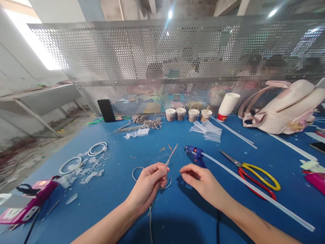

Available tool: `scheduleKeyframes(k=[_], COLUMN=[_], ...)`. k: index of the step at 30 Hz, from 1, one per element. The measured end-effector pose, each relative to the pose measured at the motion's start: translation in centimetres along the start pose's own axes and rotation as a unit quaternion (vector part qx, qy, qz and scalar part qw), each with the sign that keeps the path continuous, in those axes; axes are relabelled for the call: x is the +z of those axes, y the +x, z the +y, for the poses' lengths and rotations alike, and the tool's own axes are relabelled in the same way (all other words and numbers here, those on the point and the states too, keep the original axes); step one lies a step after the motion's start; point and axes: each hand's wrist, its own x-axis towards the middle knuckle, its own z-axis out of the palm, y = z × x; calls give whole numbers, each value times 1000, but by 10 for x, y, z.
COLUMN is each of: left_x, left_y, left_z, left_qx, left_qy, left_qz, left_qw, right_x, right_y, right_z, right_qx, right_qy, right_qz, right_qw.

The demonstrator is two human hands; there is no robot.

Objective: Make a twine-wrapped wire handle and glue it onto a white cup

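Observation:
My left hand (152, 179) pinches a thin stick (172, 154) with cord wound around it, its tip pointing up and to the right. From this hand a thin grey cord (150, 220) trails down toward the table's front edge, and a loop of it lies behind the fingers. My right hand (199, 178) hovers just to the right, fingers loosely bent and slightly apart, with nothing visible in them. Beyond that hand lies a blue glue gun (194, 152) with a long clear glue stick (259, 190) in its back. Scissors (238, 165) with red and yellow handles rest right of it.
Paper cups (193, 115), a cup stack (228, 105), cord bundles (153, 123) and a phone (106, 110) line the back by a perforated metal screen (114, 64). White rings (97, 148), plastic scraps and a magenta power strip (33, 200) lie left; a backpack (286, 105) stands right.

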Motion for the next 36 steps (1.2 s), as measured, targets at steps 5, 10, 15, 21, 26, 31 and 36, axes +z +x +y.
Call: scheduleKeyframes(k=[5,10,15,21,26,31,36], left_x=[2,1,-2,-5,-5,-5,-5], left_y=[-2,0,0,0,0,1,1], left_z=[-1,-2,-4,-3,-4,-2,-2], left_qx=[-3,-9,1,7,-23,-21,-18], left_qy=[5,4,16,61,66,11,22], left_qz=[-14,-18,-16,13,40,55,45], left_qw=[1000,1000,1000,998,997,998,999], right_x=[22,31,29,28,30,30,30], right_y=[29,34,33,31,26,23,21], right_z=[-4,3,2,4,6,6,4], right_qx=[60,72,93,99,107,107,110], right_qy=[265,360,397,452,455,445,437], right_qz=[-11,-20,-5,-10,-16,-7,4], right_qw=[962,930,913,886,884,889,893])
